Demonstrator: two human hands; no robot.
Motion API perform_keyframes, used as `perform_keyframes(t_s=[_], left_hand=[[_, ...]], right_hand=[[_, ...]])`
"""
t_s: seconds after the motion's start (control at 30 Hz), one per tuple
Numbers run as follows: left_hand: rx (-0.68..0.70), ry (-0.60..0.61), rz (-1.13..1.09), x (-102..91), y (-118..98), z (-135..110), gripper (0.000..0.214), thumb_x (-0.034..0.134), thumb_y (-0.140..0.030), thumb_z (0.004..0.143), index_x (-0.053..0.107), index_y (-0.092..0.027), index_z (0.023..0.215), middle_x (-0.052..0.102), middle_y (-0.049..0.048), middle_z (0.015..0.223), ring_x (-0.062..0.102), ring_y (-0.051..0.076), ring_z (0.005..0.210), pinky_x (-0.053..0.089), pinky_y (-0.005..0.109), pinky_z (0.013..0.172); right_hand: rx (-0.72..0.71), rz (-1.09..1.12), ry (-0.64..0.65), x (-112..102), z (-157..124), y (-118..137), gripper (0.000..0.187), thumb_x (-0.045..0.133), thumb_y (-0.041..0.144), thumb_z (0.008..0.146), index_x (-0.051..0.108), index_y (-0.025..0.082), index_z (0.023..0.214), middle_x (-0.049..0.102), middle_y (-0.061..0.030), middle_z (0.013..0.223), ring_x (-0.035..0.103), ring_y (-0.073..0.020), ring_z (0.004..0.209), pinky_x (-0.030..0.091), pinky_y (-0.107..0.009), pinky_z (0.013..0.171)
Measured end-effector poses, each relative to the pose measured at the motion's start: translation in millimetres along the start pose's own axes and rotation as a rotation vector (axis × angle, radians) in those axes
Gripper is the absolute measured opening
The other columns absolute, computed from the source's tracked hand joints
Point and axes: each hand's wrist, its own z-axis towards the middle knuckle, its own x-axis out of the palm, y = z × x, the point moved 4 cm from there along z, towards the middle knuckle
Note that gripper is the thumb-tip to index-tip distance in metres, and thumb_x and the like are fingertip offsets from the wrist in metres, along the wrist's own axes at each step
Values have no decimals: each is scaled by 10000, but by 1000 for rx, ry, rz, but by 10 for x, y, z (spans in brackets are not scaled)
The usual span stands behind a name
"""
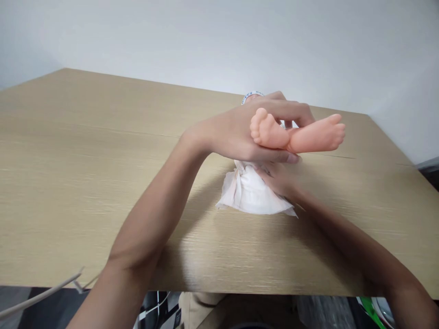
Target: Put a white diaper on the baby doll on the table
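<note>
My left hand (240,132) is wrapped round the ankles of a baby doll and lifts its two bare feet (298,135) above the table. Below the raised legs lies a white diaper (250,194), bunched at the top, on the wooden table (85,173). My right hand (277,180) reaches in under the left hand and rests on the diaper; its fingers are mostly hidden. The doll's body is hidden behind my left hand, apart from a bit of white band (252,95) showing over my knuckles.
A plain white wall stands behind the table's far edge. A pale cable (41,294) hangs past the near left edge. Below the front edge are dark clutter and something green (372,308) at the lower right.
</note>
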Motion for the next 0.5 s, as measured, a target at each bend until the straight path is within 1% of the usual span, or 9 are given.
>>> perform_keyframes(t_s=[0.07, 0.1, 0.2, 0.3, 0.4, 0.47, 0.5], left_hand=[[-17, 3, -21, 11, 12, 7, 254, 806, -319, 940, 733, -211, 1158, 788, 46, 1170, 683, 275, 1163, 475, 432, 1137], [-22, 6, -31, 19, 19, 11, 247, 806, -326, 935, 733, -223, 1148, 789, 48, 1168, 683, 276, 1161, 488, 425, 1114], [-4, 26, -44, 54, 29, 18, 223, 773, -361, 968, 725, -229, 1142, 779, 49, 1179, 683, 261, 1147, 490, 411, 1096], [19, 43, -35, 116, 30, -1, 242, 764, -429, 986, 724, -223, 1107, 771, 38, 1123, 679, 253, 1095, 486, 411, 1085], [-12, 52, -29, 218, 35, -48, 223, 772, -415, 979, 728, -231, 1096, 770, 40, 1127, 649, 266, 1126, 494, 393, 1056], [-27, 62, -36, 307, 29, -86, 192, 761, -352, 978, 727, -231, 1122, 770, 41, 1191, 636, 264, 1173, 483, 391, 1090], [-29, 64, -39, 353, 23, -103, 187, 753, -326, 974, 727, -234, 1135, 771, 38, 1210, 635, 262, 1187, 476, 396, 1111]], right_hand=[[-6, 49, 15, -57, -195, -77, 402, 486, 450, 1164, 691, 217, 1418, 731, -125, 1442, 639, -291, 1412, 520, -500, 1229], [-3, 69, 3, -102, -287, -112, 381, 493, 432, 1155, 692, 220, 1403, 742, -121, 1414, 656, -290, 1382, 527, -512, 1215], [43, 58, -97, -263, -496, -188, 311, 556, 400, 1107, 703, 233, 1325, 765, -120, 1322, 698, -312, 1290, 554, -553, 1162], [70, 16, -219, -393, -572, -181, 269, 600, 391, 1075, 683, 261, 1296, 771, -117, 1258, 723, -337, 1235, 584, -583, 1111], [-7, 11, -381, -479, -558, -60, 359, 648, 400, 1062, 610, 266, 1392, 752, -133, 1307, 717, -359, 1275, 592, -611, 1103], [-82, 15, -464, -509, -537, 62, 458, 656, 429, 1066, 544, 264, 1478, 722, -155, 1377, 692, -370, 1342, 579, -625, 1131], [-109, 15, -484, -516, -527, 124, 502, 648, 447, 1071, 508, 267, 1519, 705, -166, 1414, 676, -373, 1375, 571, -628, 1149]])
